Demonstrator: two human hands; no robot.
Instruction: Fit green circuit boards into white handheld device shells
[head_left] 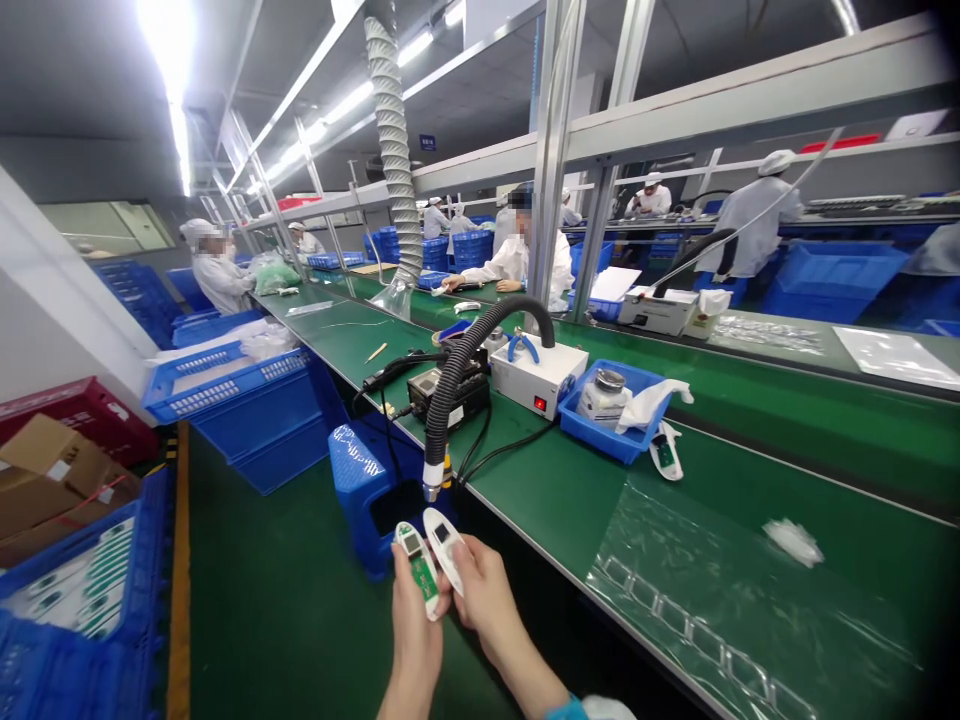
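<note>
My left hand (415, 625) grips a small white device half with a green circuit board (418, 566) showing. My right hand (484, 585) pinches a matching white casing shell (442, 542) right beside it; the two pieces touch at their lower ends. Both are held just under the nozzle of a black flexible hose (450, 400), off the front edge of the green workbench (555, 490). Another opened white device (664, 452) lies on the bench by a blue tray (581, 420).
A white box with a red switch (537, 377), a black soldering station (442, 392) and a clear plastic sheet (735, 600) sit on the bench. A blue stool (367, 480) and blue crates (247, 400) stand to the left. Other people in white work further along.
</note>
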